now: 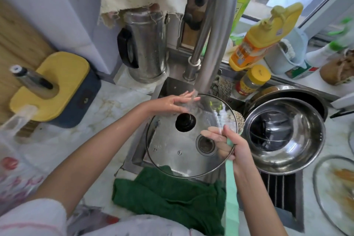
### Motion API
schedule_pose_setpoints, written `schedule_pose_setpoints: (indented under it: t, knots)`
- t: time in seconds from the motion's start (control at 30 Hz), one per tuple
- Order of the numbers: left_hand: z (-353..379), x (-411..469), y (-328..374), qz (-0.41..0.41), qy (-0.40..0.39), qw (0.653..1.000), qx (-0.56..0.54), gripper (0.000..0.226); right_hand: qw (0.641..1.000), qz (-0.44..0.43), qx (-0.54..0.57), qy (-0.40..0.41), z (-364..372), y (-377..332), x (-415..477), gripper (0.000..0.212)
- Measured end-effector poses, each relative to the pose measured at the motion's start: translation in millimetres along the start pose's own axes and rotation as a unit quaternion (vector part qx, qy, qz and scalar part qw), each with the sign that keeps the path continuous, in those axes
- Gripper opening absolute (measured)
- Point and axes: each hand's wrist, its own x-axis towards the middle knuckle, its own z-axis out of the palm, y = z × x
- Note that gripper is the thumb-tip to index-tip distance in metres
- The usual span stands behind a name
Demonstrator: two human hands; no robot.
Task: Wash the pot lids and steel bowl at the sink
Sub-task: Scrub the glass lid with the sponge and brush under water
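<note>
Closest up, white sleeve [32, 216] on the left arm, then green towel [168, 195] draped over the front lip of the sink [168, 90]. Just past that, glass lid [168, 140] held over the basin, black knob [184, 122] side up, drain [206, 144] showing right through the glass. Right hand [235, 147] clamped on the lid's right rim, fingers wrapped round it and pinning a mint-green brush handle [230, 197] along with it; bristly brush head [239, 120] poking out past the rim. Left hand [178, 102] wide open and wet, fingers straight and spread, resting on the lid's far edge right under the stream from the faucet [212, 30], gripping nothing. Steel bowl [285, 134] upright just right of the lid, apart from both hands. Second lid [335, 193], greasy-looking, lying flat on the counter at far right. Steel kettle [145, 48] and yellow soap bottle [262, 38] back behind the sink.
</note>
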Motion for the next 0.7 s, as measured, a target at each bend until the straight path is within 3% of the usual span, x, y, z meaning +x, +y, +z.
schedule_pose_setpoints:
  t: [0.07,0.13,0.2,0.37,0.47,0.57,0.63,0.7]
  knots:
    - [5,4,-7,0.005,0.046,0.999,-0.013,0.048,1.0,-0.001,-0.007,0.005,0,0,-2,0.065]
    - [21,17,-16,-0.007,0.146,0.989,0.014,0.044,0.999,-0.008,-0.036,0.037,4,0,-3,0.047]
    - [32,36,-22,-0.053,0.194,0.978,0.061,0.05,0.997,-0.016,-0.062,0.053,9,0,-2,0.038]
    - [10,66,13,-0.121,0.122,0.981,0.086,0.067,0.986,-0.05,-0.142,0.074,18,2,-3,0.046]
    - [33,74,49,-0.162,0.185,0.961,0.129,0.075,0.981,-0.07,-0.152,0.094,25,6,4,0.054]
    - [84,54,70,-0.096,0.217,0.941,0.241,0.064,0.984,-0.083,-0.104,0.119,30,11,12,0.052]
    - [115,27,64,-0.033,0.24,0.932,0.27,0.056,0.986,-0.083,-0.069,0.13,30,14,14,0.041]
    - [142,-5,53,0.034,0.254,0.925,0.28,0.056,0.988,-0.075,-0.047,0.128,26,20,13,0.043]
